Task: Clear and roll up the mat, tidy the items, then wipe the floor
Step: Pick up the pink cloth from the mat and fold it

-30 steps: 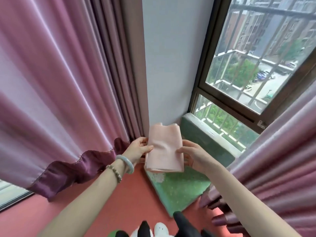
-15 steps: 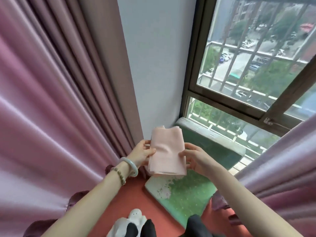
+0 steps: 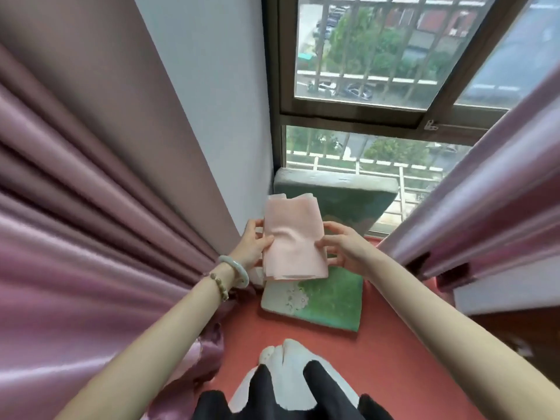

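A folded pale pink cloth (image 3: 292,241) is held up in front of me, above the red surface (image 3: 394,344). My left hand (image 3: 253,245) pinches its left edge, thumb on the front. My right hand (image 3: 342,248) holds its right edge with fingertips on the fabric. Under the cloth lies a flat green cushion (image 3: 327,301) with a white flower print. A second, darker green cushion (image 3: 342,204) stands propped against the window behind it.
Pink curtains hang close on the left (image 3: 91,207) and right (image 3: 491,189). A white wall (image 3: 212,101) and barred window (image 3: 378,56) lie ahead. A black-and-white plush toy (image 3: 291,386) sits at the bottom edge.
The view has swung right, showing more window and the propped cushion. Both hands still hold the pink cloth, lifted slightly higher over the flat cushion.
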The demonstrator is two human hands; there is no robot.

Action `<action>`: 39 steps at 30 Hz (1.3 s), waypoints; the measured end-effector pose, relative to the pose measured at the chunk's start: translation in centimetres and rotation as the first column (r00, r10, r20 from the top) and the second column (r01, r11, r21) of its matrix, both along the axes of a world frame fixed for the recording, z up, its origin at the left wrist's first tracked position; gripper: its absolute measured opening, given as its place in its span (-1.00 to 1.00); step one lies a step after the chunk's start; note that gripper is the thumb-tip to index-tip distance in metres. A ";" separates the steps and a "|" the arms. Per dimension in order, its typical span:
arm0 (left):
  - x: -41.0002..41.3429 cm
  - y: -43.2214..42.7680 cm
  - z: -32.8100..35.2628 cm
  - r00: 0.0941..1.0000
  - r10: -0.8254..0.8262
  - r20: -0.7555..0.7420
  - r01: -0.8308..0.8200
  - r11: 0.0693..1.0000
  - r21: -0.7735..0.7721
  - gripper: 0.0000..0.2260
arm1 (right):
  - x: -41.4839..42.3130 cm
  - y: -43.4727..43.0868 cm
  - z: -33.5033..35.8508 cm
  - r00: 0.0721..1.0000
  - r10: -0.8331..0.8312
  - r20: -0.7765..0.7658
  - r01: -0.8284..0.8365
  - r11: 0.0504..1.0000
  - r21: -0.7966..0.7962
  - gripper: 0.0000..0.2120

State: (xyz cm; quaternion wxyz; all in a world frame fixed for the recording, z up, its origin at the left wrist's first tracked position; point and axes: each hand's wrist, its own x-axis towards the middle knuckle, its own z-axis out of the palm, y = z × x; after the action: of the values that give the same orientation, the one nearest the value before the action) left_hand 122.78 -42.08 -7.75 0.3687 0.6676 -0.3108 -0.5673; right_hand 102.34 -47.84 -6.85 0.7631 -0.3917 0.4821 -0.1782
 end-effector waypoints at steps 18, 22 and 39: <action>0.1 -4.2 -22.9 0.995 -0.055 0.078 0.042 0.987 0.158 -0.76 | 1.1 -2.0 -21.7 0.967 -0.096 -0.237 0.121 0.988 0.092 -0.67; -0.1 -4.4 -33.8 0.989 -0.087 0.118 0.062 0.977 0.205 -0.70 | 1.5 -1.0 -33.0 0.949 -0.151 -0.278 0.196 0.970 0.142 -0.69; 0.9 -9.5 -72.9 0.960 0.084 0.267 -0.140 0.970 0.197 -0.64 | 6.2 -5.6 -73.5 0.893 -0.129 -0.431 0.176 0.982 0.071 -0.49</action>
State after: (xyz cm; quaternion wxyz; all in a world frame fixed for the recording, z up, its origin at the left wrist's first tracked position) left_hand 123.72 -51.57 -80.63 0.2834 0.7876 -0.2545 -0.4843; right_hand 108.50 -53.46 -80.32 0.6436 -0.3403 0.6746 -0.1218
